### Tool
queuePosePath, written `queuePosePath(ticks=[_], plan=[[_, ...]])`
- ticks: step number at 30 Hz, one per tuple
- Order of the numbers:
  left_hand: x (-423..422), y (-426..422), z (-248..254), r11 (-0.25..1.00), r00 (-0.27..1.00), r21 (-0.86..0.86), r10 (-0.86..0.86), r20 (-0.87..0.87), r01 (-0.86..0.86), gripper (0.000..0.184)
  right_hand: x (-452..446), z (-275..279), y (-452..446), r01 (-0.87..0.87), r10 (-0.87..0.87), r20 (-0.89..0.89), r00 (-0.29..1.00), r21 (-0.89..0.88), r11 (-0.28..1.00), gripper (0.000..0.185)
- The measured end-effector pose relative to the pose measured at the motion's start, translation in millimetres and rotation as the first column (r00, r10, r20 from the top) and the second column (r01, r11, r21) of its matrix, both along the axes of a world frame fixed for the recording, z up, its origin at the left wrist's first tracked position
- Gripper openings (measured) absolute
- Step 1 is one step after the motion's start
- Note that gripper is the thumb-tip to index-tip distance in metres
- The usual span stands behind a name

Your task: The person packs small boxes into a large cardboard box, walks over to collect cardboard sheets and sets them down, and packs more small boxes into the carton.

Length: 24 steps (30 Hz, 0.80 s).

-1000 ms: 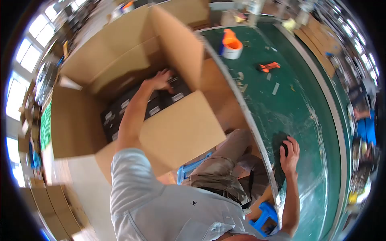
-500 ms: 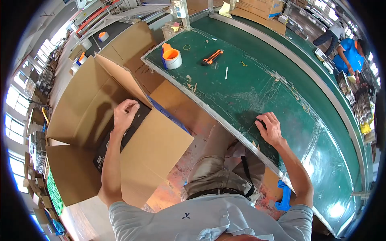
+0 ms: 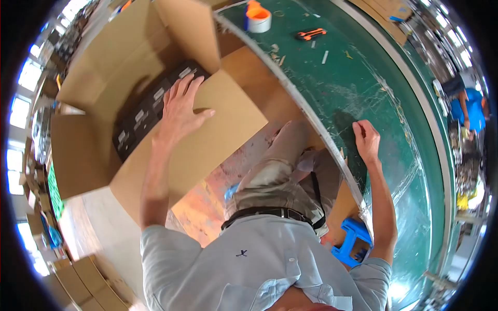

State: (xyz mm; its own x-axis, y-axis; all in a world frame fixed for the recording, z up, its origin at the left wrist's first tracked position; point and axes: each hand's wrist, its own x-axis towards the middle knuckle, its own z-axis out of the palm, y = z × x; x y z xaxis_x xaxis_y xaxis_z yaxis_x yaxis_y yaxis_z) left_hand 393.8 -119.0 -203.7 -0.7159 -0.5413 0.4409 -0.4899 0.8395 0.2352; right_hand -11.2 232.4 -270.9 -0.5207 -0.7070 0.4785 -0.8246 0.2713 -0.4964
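Note:
My left hand (image 3: 181,106) is open, fingers spread. It is over the near flap of a large open cardboard carton (image 3: 192,150), its fingertips close to dark boxes (image 3: 140,115) with pale labels inside. Whether it touches the flap or the boxes I cannot tell. On the right, my right hand (image 3: 367,140) is closed, its fingers curled in over the green tabletop (image 3: 358,83). What those fingers hold, if anything, is hidden.
An orange and white tape dispenser (image 3: 258,19) and an orange and black utility knife (image 3: 311,34) lie at the table's far end, with scraps nearby. A blue plastic stool (image 3: 353,241) is beside the table's metal edge. A person in blue (image 3: 469,109) works at far right.
My left hand has moved from a pinch above the dark boxes to spread fingers over the near flap. My right hand has curled more tightly. The view has tilted downward.

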Motion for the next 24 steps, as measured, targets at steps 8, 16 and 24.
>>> queuePosePath(ticks=[8,16,24], plan=[[16,-12,-26,0.943,0.943,0.191,0.221,0.250,-0.272,0.088,-4,-11,-4,0.010,0.003,-0.113,0.994,0.116,0.993,0.022],[21,-13,-33,0.950,0.964,0.191,0.221,0.151,-0.248,0.082,-2,-15,-9,0.052,-0.029,-0.207,0.978,0.105,0.993,0.020],[27,-15,-34,0.971,0.979,0.166,0.151,0.135,-0.172,0.084,3,-13,-9,0.118,-0.090,-0.202,0.975,0.130,0.985,0.023]])
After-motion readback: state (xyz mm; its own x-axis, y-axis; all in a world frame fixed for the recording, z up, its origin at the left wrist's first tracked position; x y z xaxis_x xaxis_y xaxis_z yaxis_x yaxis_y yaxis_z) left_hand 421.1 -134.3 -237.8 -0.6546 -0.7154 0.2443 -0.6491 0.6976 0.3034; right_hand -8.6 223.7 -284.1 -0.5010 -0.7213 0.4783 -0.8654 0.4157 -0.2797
